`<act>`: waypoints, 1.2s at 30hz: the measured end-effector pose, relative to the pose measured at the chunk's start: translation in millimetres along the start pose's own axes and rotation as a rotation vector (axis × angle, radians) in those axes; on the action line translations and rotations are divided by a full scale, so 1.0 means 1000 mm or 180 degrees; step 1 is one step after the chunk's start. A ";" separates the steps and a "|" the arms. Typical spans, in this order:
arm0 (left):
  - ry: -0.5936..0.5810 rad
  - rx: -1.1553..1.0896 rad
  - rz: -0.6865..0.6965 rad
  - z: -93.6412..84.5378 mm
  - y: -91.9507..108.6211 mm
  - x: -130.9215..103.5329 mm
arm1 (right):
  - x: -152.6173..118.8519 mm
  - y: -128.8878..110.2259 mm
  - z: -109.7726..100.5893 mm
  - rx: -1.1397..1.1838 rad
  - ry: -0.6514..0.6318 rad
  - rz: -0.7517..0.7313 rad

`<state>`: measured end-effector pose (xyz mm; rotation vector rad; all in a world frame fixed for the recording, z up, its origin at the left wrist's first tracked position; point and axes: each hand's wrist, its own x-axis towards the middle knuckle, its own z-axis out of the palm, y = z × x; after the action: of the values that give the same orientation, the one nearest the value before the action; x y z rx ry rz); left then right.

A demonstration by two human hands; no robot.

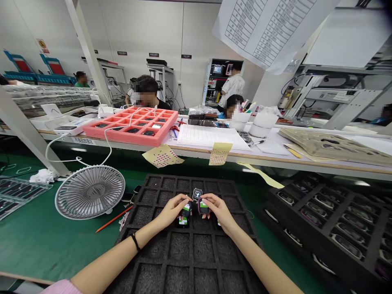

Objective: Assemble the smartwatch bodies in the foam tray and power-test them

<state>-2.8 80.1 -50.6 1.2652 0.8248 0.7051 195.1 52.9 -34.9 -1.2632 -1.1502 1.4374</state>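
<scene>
Bare forearms (257,255) are spanning a black foam tray (190,253) above the green worktop (70,241). The left hand (173,209) is pinching a dark watch (185,209), the right hand (218,209) a purple-rimmed watch (203,206); the hands are standing slightly apart. A lit watch (197,194) is lying between and just beyond them, about equally near both; its long axis, and whether either hand is touching it, cannot be told.
</scene>
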 end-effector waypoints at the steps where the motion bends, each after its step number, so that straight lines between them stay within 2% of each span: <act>1: 0.0025 0.0030 0.0020 0.000 -0.001 0.000 | 0.000 -0.001 0.000 0.0010 -0.0009 -0.0002; 10: -0.0043 -0.0257 0.0177 0.000 -0.007 0.003 | 0.001 0.003 -0.002 0.0100 -0.0132 -0.0084; 18: 0.0089 0.0022 0.0095 -0.002 -0.009 0.003 | 0.000 -0.001 -0.001 0.0168 -0.0045 -0.0006; 25: 0.0133 -0.0077 0.0091 -0.004 -0.011 0.005 | 0.001 0.001 -0.002 0.0133 -0.0001 -0.0012; 36: 0.0135 -0.0084 0.0063 -0.002 -0.005 0.003 | -0.001 0.001 -0.003 0.0166 -0.0039 -0.0025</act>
<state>-2.6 82.7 -56.4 1.2398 0.8361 0.7586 197.7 52.4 -35.5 -1.2142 -1.1177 1.4620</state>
